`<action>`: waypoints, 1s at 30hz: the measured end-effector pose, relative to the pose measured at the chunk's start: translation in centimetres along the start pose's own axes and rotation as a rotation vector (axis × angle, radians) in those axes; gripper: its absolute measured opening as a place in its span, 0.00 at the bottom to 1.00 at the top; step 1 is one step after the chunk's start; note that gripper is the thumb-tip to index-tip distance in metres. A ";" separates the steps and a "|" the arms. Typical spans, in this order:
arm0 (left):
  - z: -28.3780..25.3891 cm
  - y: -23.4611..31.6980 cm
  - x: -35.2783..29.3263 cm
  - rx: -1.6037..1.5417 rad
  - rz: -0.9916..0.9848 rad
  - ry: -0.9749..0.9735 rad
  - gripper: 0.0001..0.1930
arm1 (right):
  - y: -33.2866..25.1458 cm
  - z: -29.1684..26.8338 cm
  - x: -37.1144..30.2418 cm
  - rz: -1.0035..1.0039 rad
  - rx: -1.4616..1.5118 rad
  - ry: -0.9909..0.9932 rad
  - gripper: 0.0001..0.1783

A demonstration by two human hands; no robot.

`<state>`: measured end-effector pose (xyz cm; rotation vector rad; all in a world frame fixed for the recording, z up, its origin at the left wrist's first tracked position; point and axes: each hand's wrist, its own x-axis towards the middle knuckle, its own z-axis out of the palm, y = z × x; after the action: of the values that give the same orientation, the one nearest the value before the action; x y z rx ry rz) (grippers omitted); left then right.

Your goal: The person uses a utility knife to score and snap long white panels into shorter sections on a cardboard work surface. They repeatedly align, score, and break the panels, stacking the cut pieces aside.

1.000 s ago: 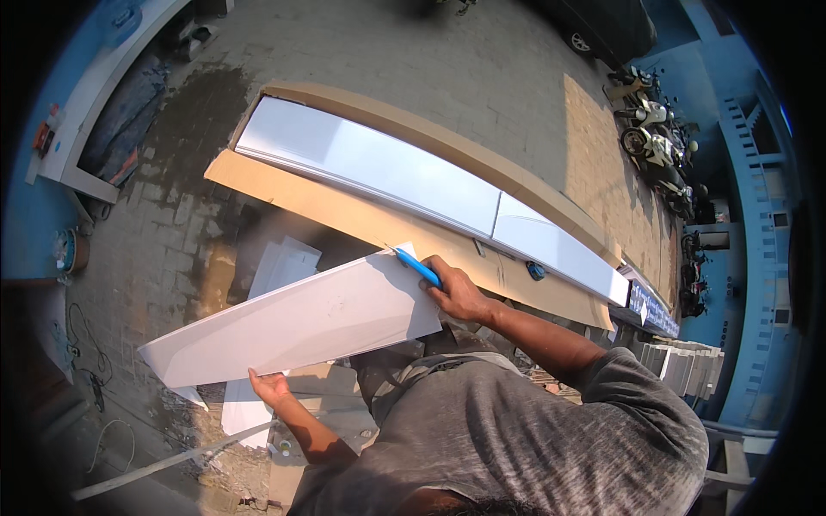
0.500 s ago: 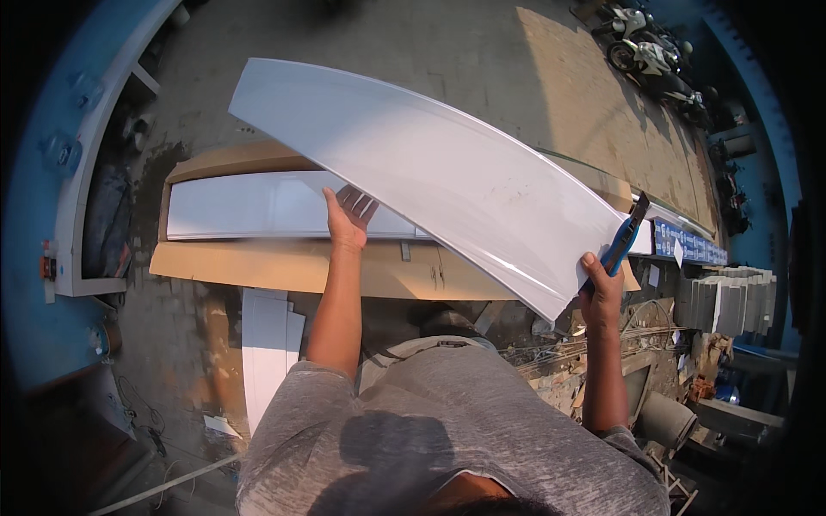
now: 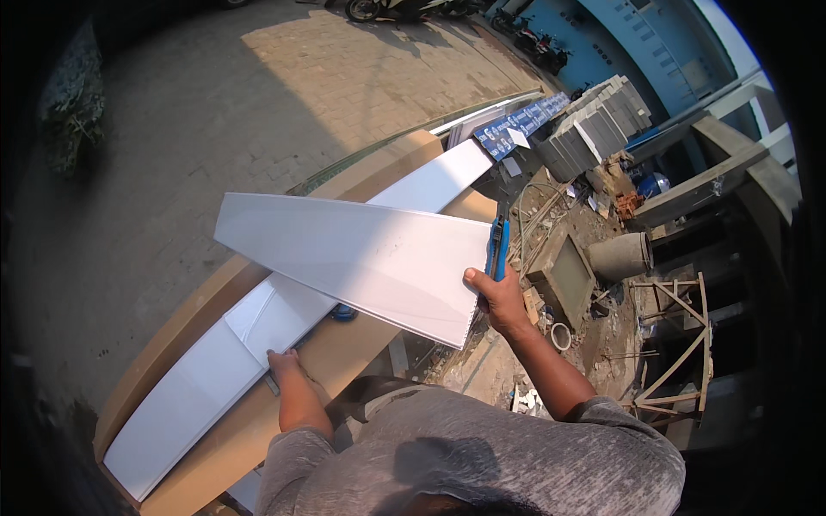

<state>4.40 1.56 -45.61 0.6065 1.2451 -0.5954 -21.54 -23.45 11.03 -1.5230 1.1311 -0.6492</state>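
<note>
My right hand (image 3: 503, 303) is closed round a blue utility knife (image 3: 497, 248) and also pinches the right end of a long white panel (image 3: 361, 262). The blade points away from me, and I cannot make out how far it is extended. That panel is held slantwise above an open cardboard box (image 3: 232, 456). More white panels (image 3: 189, 400) lie in the box, one overlapping another. My left hand (image 3: 290, 371) is closed at their near edge, thumb on top and fingers mostly hidden. A small blue-and-black object (image 3: 344, 313) shows partly beneath the raised panel.
Beyond the box's far right end lie a blue patterned strip (image 3: 520, 125) and a stack of grey slabs (image 3: 598, 125). Rubble, a concrete cylinder (image 3: 621, 256) and a wooden frame (image 3: 680, 344) lie on the right. Motorcycles (image 3: 400, 9) stand on the far paving.
My view has turned to the right. The held panel is lower over the box, still with the knife in my right hand. My left hand has gone from open beneath it to the boxed panels' edge.
</note>
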 end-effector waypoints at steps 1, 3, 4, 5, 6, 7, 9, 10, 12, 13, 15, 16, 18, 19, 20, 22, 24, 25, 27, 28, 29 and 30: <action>-0.4 -0.1 -0.4 0.034 0.042 -0.034 0.31 | 0.8 -1.3 0.0 0.102 -0.045 -0.016 0.22; -1.2 0.4 -2.1 0.086 0.123 -0.066 0.37 | 2.5 -1.2 -1.1 0.031 0.097 0.096 0.22; -1.8 0.7 -3.2 0.096 0.166 -0.069 0.37 | 3.0 -1.3 -1.5 -0.006 0.160 0.139 0.22; -2.7 2.0 -4.0 0.098 0.217 -0.067 0.38 | 2.6 -1.7 -1.9 0.033 0.138 0.129 0.23; -4.1 3.8 -4.3 0.071 0.257 -0.074 0.38 | 1.9 -2.1 -2.4 0.069 0.110 0.118 0.23; -5.8 6.7 -4.3 0.040 0.299 -0.083 0.38 | 1.5 -2.4 -2.6 0.104 0.099 0.100 0.23; -10.0 15.1 -3.4 0.271 0.537 -0.038 0.37 | -0.7 -0.1 -2.1 0.006 0.189 0.045 0.26; -11.6 19.3 -3.7 0.264 0.618 0.036 0.36 | -1.5 1.1 -1.9 -0.037 0.235 0.016 0.28; -15.3 28.1 -5.8 -0.017 0.657 0.190 0.35 | -3.3 2.4 -2.2 -0.038 0.180 -0.036 0.31; -16.5 31.4 -7.3 -0.048 0.651 0.250 0.34 | -4.2 3.6 -2.5 -0.052 0.165 -0.029 0.31; -18.3 35.5 -8.9 -0.104 0.600 0.287 0.29 | -5.6 5.5 -3.1 -0.090 0.126 -0.076 0.28; -20.0 37.7 -7.4 -0.124 0.577 0.259 0.25 | -4.6 4.8 -3.0 -0.063 0.131 -0.106 0.25; -20.6 35.9 -6.8 -0.133 0.569 0.185 0.26 | -5.3 6.7 -4.5 -0.061 0.116 -0.187 0.30; -22.5 39.3 -7.5 -0.152 0.628 0.313 0.23 | -6.2 8.1 -6.4 -0.010 0.048 -0.126 0.30; -22.3 41.6 -7.4 -0.173 0.646 0.402 0.20 | -4.9 7.4 -6.7 -0.071 -0.009 0.119 0.29; -23.3 41.7 -6.0 -0.173 0.564 0.537 0.16 | -8.1 8.3 -5.6 -0.076 -0.081 -0.051 0.31; -25.6 43.2 -4.4 -0.121 0.590 0.631 0.16 | -11.6 8.7 -4.7 -0.067 -0.131 -0.149 0.34; -27.1 45.2 -4.2 -0.070 0.626 0.671 0.16 | -12.3 10.2 -5.1 -0.044 -0.133 -0.180 0.35; -29.4 47.7 -4.0 0.124 0.649 0.764 0.16 | -15.8 13.9 -6.9 -0.011 -0.030 -0.239 0.37; -28.6 48.5 -4.0 0.240 0.649 0.788 0.17 | -17.4 15.5 -8.3 -0.039 -0.015 -0.236 0.37; -28.1 49.8 -3.9 0.285 0.561 0.845 0.17 | -18.6 16.8 -9.3 -0.074 -0.023 -0.252 0.37; -26.4 50.7 -4.4 0.326 0.514 0.894 0.18 | -19.5 17.9 -10.4 -0.118 -0.031 -0.257 0.37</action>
<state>21.41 56.19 -42.02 1.5188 1.7274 -0.0600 -4.16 -7.02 26.31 -1.6567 0.8655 -0.4993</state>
